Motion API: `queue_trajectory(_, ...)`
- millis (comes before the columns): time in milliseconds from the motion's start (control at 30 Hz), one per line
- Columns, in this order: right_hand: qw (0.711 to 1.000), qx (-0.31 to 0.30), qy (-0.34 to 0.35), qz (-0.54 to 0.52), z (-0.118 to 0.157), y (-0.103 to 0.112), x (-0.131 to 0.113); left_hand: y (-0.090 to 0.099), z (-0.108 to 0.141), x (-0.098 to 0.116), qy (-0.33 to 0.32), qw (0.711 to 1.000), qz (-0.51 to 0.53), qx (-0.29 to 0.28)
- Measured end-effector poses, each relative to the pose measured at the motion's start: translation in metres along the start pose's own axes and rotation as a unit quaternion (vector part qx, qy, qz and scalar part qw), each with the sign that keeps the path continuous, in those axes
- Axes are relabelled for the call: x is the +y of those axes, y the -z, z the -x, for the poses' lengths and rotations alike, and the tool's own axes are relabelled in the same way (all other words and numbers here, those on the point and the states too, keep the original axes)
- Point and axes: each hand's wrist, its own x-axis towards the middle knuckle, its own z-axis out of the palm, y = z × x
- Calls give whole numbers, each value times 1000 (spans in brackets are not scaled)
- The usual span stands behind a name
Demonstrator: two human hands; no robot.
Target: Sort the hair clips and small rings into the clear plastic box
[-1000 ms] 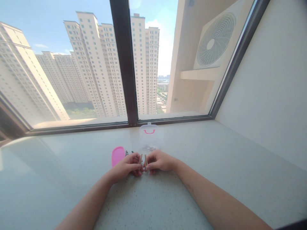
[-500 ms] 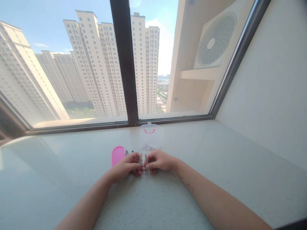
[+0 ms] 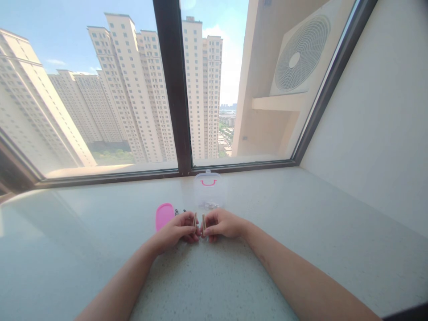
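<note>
Close together over the pale speckled sill, my two hands face each other. My left hand (image 3: 182,228) is closed on a small, thin wooden piece (image 3: 195,219), held upright between thumb and fingers. A similar thin wooden piece (image 3: 203,220) stands in the pinch of my right hand (image 3: 220,224). A narrow gap separates the two pieces. Something small sits between the fingertips below them, too small to make out. A pink lid or tray (image 3: 164,216) lies beside my left hand, partly behind it.
A clear plastic box with a pink handle (image 3: 208,183) stands at the window, small pale pieces (image 3: 209,205) at its near side. Small dark items (image 3: 177,212) lie right of the pink lid. The window frame (image 3: 185,133) borders the sill (image 3: 214,285); a white wall (image 3: 381,133) rises at the right.
The wooden piece in my left hand has tilted to a more upright position, and the left fingertips have shifted slightly. My right hand has barely moved.
</note>
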Motion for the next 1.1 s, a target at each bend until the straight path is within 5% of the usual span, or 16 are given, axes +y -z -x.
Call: queue_trajectory(1100, 999, 44, 11, -2, 1, -3, -6, 2, -1, -2, -30, 998, -59, -2)
